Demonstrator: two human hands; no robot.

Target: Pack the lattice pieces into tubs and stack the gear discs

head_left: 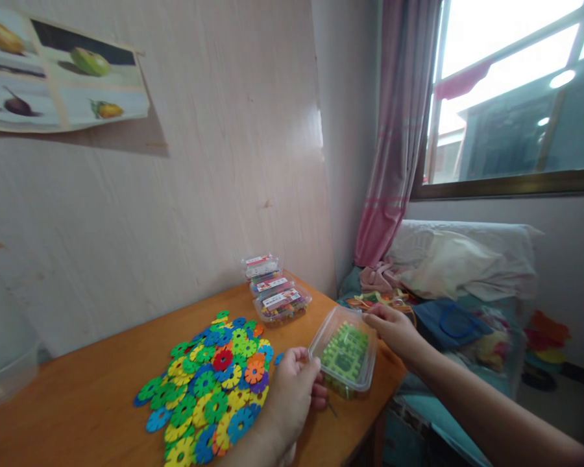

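A clear plastic box [343,357] with green notched pieces showing through its lid is between my hands at the table's right edge. My left hand [296,395] grips the box's near left side, thumb on the lid's rim and fingers below. At the far right corner of the lid, my right hand [389,327] pinches the rim. The lid lies over the box; whether it is fully pressed down I cannot tell. Left of my left hand spreads a pile of colourful notched plastic discs [214,383], in green, blue, yellow, orange and red.
Several clear boxes with white labels [281,301] stand in a row by the wall on the wooden table [102,383]. A translucent container [10,379] is at the left. Right of the table, a sofa [467,259] carries cloths and bags, below a window.
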